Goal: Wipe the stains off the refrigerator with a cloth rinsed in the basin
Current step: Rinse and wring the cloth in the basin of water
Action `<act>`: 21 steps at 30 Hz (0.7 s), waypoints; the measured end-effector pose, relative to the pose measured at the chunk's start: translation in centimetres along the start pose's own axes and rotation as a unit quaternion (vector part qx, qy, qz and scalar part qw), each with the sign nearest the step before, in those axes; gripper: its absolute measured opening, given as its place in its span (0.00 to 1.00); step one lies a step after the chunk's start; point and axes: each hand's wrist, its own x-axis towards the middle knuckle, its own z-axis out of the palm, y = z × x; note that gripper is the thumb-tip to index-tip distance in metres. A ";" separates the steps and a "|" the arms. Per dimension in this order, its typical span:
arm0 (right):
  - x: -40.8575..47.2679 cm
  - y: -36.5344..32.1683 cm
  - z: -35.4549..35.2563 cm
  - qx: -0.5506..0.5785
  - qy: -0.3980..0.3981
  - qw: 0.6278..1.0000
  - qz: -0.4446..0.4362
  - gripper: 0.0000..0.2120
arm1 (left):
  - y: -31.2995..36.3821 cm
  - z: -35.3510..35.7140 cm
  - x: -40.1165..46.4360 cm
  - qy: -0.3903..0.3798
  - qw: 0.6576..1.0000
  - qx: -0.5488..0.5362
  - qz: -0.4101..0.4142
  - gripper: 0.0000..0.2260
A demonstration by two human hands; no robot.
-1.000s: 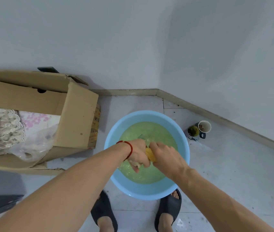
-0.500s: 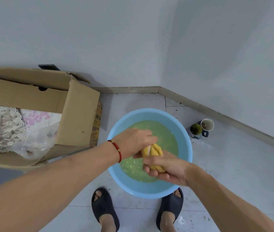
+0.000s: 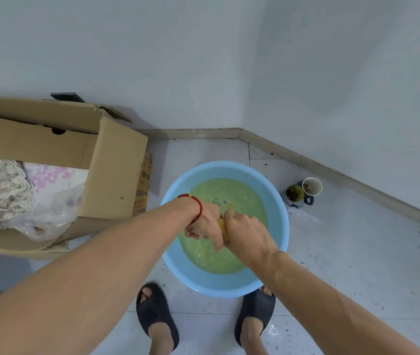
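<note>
Both hands clench a yellow cloth, mostly hidden between the left hand and right hand, over the greenish water of the blue basin. A cardboard box stands left; two cups sit far right.

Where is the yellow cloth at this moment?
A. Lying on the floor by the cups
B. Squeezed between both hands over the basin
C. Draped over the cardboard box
B: the left hand and right hand clamp the yellow cloth above the blue basin.
</note>
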 end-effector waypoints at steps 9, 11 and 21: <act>-2.3 5.3 -1.6 0.688 -0.244 0.675 0.105 0.26 | -1.7 3.0 -1.7 0.386 0.850 0.154 0.323 0.05; -2.6 4.1 0.0 0.777 -0.300 0.551 0.061 0.38 | -1.0 3.1 -2.1 0.440 0.792 0.179 0.384 0.04; -1.0 1.5 -1.5 0.509 -0.224 0.825 0.102 0.05 | 1.9 0.8 -3.8 0.280 0.833 0.448 0.164 0.06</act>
